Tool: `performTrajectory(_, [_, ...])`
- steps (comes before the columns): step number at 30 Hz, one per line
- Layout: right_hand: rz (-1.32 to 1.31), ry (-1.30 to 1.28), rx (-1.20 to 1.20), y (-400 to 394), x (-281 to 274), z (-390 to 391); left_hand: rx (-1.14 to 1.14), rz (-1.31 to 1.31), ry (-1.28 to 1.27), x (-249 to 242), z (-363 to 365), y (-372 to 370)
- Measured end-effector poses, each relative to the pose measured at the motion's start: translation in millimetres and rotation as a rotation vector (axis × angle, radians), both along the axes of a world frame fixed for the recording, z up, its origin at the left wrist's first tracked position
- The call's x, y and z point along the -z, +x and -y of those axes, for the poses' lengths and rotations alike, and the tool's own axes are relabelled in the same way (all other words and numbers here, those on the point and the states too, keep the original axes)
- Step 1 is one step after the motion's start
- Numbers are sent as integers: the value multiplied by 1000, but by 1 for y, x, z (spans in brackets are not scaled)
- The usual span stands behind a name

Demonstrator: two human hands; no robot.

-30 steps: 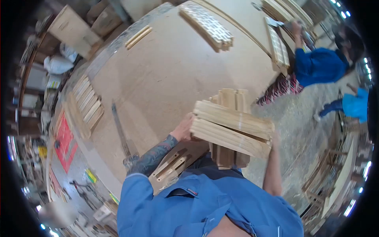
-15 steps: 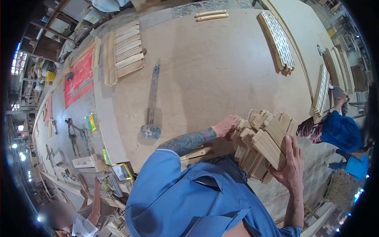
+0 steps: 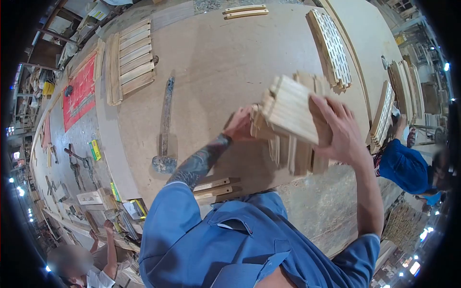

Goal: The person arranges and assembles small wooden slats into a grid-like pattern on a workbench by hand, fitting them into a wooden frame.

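Between my two hands is a stack of short light-wood slats point(image 3: 292, 111) with stepped, tenon-like ends, held above the near part of the table. My left hand point(image 3: 239, 124) grips its left end, the fingers partly hidden behind the wood. Across the right side, my right hand point(image 3: 342, 127) presses with thumb and fingers wrapped round the slats. Several slats hang lower at the bottom of the bundle. Two narrow wooden rails point(image 3: 213, 188) with holes lie beneath my left forearm. To the left, a long-handled mallet point(image 3: 166, 115) rests on the tabletop, its head toward me.
A slatted wooden panel point(image 3: 137, 53) lies at the far left, slotted rails point(image 3: 332, 45) at the far right, and two short rails point(image 3: 246, 11) at the back. A co-worker in blue point(image 3: 406, 165) is at the right; another person point(image 3: 101, 277) works at lower left.
Both hands have lifted the slat stack up and forward, away from my body and over the table. The view has shifted slightly. The co-worker at the right has moved a little.
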State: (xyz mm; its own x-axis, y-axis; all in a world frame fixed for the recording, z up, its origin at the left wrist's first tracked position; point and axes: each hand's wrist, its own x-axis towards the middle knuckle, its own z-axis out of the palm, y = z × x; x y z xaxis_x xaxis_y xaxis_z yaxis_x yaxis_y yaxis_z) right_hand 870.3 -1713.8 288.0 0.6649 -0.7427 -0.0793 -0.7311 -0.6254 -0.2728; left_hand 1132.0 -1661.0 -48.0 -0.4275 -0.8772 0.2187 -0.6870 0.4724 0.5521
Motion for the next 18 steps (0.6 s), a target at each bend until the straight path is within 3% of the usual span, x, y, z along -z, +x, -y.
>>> performTrajectory(3, [62, -70, -78, 29, 14, 64, 16, 69, 30, 12, 54, 33])
performTrajectory(6, [35, -2, -120, 57, 17, 129, -94, 44, 11, 19, 103, 61])
performTrajectory(8, [21, -2, -123, 70, 22, 163, -209, 162, 14, 34, 132, 75])
performTrajectory(9, [24, -7, -125, 74, 23, 176, -214, 180, 204, 13, 144, 76])
performTrajectory(14, [-46, -8, -155, 73, 26, 197, -180, 115, 301, -30, 158, 68])
performTrajectory(16, [16, 11, -196, 71, 24, 193, -192, 130, 386, -20, 147, 68])
performTrajectory(18, [-30, -10, -186, 75, 20, 191, -449, 101, 165, -2, 126, 63])
